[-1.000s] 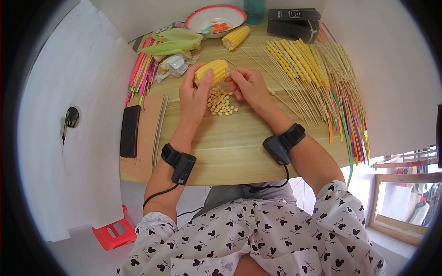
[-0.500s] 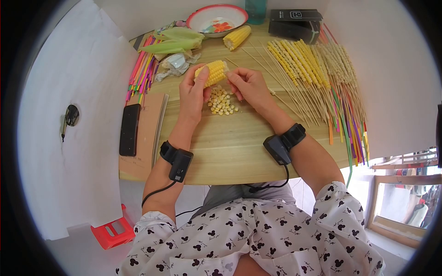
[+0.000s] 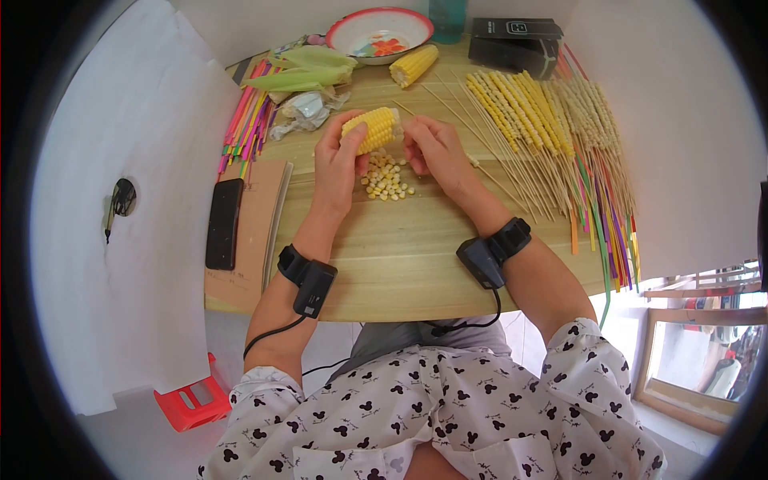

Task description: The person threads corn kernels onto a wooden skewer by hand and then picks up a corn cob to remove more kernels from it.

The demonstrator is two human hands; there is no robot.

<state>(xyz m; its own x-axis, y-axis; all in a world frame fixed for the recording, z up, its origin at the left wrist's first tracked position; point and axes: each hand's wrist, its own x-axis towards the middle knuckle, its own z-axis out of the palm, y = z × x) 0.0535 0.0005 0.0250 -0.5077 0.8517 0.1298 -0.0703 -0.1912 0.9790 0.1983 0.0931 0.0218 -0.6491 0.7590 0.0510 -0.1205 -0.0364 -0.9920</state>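
My left hand (image 3: 338,152) is closed around a yellow corn cob (image 3: 373,130), with the thumb across its near side. The cob lies almost level, its pale cut end facing right. Just off that end is my right hand (image 3: 434,152), its fingers curled in a pinch; whatever they hold, if anything, is hidden. Below the cob, a small heap of loose corn kernels (image 3: 387,181) lies on the wooden table (image 3: 384,264).
Corn kernels threaded on sticks (image 3: 520,112) lie at right, beside colored strips (image 3: 612,232). Behind are another cob (image 3: 414,66), an enamel plate (image 3: 340,36), a black box (image 3: 512,54) and husks (image 3: 308,70). A phone (image 3: 225,224) rests on a notebook (image 3: 264,216) at left.
My right hand has drawn slightly away from the cob's end, its fingers curling more. The cob, in my left hand, has shifted a little to the right.
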